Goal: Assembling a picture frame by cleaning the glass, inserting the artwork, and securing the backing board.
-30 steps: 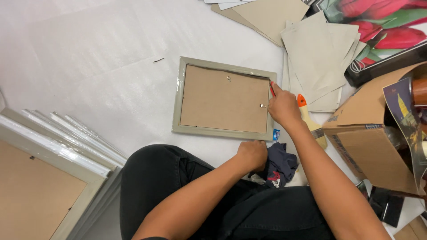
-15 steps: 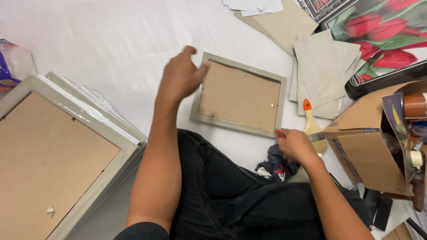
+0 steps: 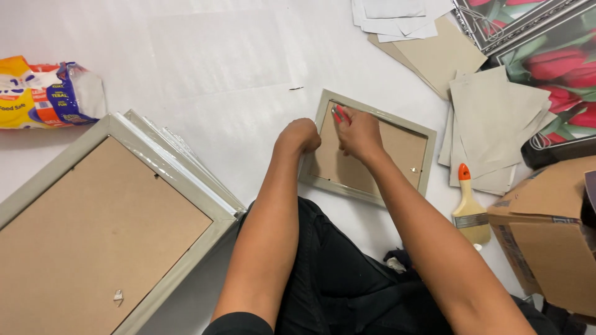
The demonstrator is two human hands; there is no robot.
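Both forearms reach forward from the lap, bare, converging on one spot. Left hand (image 3: 299, 137) curled into a loose fist, knuckles up, pressing on the left edge of the small grey-green picture frame (image 3: 428, 156); nothing visible inside the fist. Right hand (image 3: 359, 135) just beside it, wrist bent down, fingers pinched around a small red-handled tool (image 3: 339, 114) whose tip meets the frame's upper left inner edge. Kind of tool cannot be told; most of it is hidden by the fingers.

Frame lies face down on the white floor (image 3: 211, 68), turned slightly clockwise, directly ahead of the person's knees. Brown fibreboard backing (image 3: 397, 155) fills it; a small metal tab shows near the right rail. Rails thin, pale, matte.

Around it: a stack of larger frames of the same colour (image 3: 112, 229), also backing-up, at lower left, near the left arm. A yellow and blue plastic packet (image 3: 43, 93) at far left. Loose grey card sheets (image 3: 496, 118) to the right of the frame, an orange-handled flat paintbrush (image 3: 469, 208) below them, an open cardboard box (image 3: 546, 236) at the right edge. A framed red tulip picture (image 3: 552, 68) at upper right. Black trousers (image 3: 335, 273) fill the lower centre.
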